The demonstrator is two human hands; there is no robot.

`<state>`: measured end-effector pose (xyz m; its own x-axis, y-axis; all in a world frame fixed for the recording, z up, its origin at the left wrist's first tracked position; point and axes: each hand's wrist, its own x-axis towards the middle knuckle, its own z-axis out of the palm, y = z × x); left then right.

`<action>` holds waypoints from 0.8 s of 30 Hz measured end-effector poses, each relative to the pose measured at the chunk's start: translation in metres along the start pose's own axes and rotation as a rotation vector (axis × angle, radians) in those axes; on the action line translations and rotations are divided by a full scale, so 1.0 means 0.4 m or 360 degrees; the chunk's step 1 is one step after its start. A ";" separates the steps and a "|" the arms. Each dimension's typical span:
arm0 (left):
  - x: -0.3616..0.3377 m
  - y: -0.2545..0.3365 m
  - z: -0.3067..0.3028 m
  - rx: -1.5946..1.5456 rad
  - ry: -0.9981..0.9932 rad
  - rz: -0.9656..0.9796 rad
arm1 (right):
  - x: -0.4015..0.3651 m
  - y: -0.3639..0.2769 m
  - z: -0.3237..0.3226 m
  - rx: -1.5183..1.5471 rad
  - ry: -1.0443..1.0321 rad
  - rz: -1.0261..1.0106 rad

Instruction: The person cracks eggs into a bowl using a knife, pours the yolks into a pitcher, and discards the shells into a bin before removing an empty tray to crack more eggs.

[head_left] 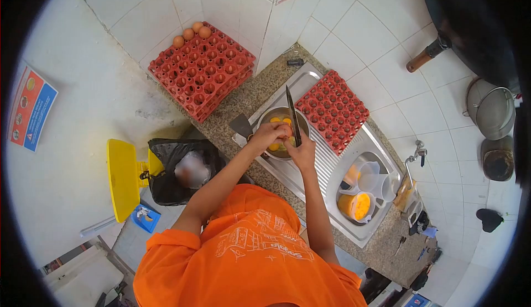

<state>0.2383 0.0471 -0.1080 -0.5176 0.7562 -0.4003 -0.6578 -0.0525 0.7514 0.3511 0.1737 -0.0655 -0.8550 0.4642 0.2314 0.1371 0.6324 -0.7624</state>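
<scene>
Above a metal bowl (267,113) on the sink's drainboard, my left hand (265,139) is closed around a brown egg (286,130). My right hand (303,154) grips a long dark-bladed knife (292,108), its blade pointing away from me beside the egg. The fingers of both hands are close together, and some of my right fingers also seem to touch the egg. Inside the bowl lie several yellow yolks (275,120) in clear egg white. Whether the shell is cracked is too small to tell.
Red egg trays (332,110) sit right of the bowl; another stack (202,72), with several brown eggs (188,34), stands at the back left. The sink basin (344,218) holds plastic jugs, one with orange-yellow contents. A black-lined bin (160,188) is at left; a wok (470,36) hangs upper right.
</scene>
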 end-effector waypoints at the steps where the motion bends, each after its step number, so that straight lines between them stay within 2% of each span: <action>1: -0.004 0.011 0.005 0.0111 0.0045 0.0023 | 0.006 0.000 -0.002 0.0030 -0.0090 0.0024; 2: -0.008 0.023 0.007 0.0112 0.0050 0.0026 | 0.009 0.001 -0.003 0.0034 -0.0094 0.0020; 4: -0.011 0.043 0.007 0.0773 0.0136 0.0355 | 0.017 0.001 -0.004 0.0030 -0.0135 0.0070; 8: -0.010 0.062 0.018 0.1104 0.0203 0.0582 | 0.033 0.010 -0.002 -0.0008 -0.0143 0.0016; 10: 0.009 0.068 0.008 0.1343 0.0125 0.0787 | 0.043 0.024 -0.004 -0.0043 -0.0140 0.0079; 11: 0.018 0.072 0.003 0.1344 0.0124 0.0787 | 0.050 0.032 -0.013 -0.0042 -0.0139 0.0079; 13: 0.034 0.076 -0.009 0.1472 -0.0058 0.1303 | 0.067 0.040 -0.033 -0.0107 -0.0087 -0.0295; 14: 0.042 0.075 -0.011 0.1475 -0.0061 0.1304 | 0.077 0.044 -0.043 -0.0106 -0.0084 -0.0295; 16: 0.034 0.098 0.010 0.1680 -0.0014 0.1594 | 0.097 0.026 -0.067 -0.0224 -0.0111 -0.0517; 17: 0.026 0.110 0.015 0.1681 -0.0015 0.1594 | 0.102 0.014 -0.073 -0.0224 -0.0110 -0.0517; 19: 0.001 0.141 0.029 0.1615 -0.0086 0.1343 | 0.108 -0.020 -0.075 -0.0087 -0.0212 -0.0129; 20: -0.002 0.142 0.029 0.1615 -0.0086 0.1342 | 0.111 -0.020 -0.060 -0.0087 -0.0212 -0.0128; 22: -0.006 0.131 0.023 0.1023 -0.0095 0.1029 | 0.114 -0.012 -0.029 0.0279 -0.0041 -0.0158; 23: -0.019 0.127 0.005 0.1021 -0.0088 0.1027 | 0.111 -0.005 -0.028 0.0280 -0.0048 -0.0158; 24: -0.049 0.128 -0.027 0.0938 0.0030 0.0954 | 0.104 -0.001 -0.031 0.0543 -0.0077 -0.0016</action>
<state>0.2087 0.0225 -0.0676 -0.7006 0.6978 0.1492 0.1223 -0.0886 0.9885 0.3216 0.2004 -0.0479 -0.8794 0.4237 0.2172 -0.0398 0.3890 -0.9204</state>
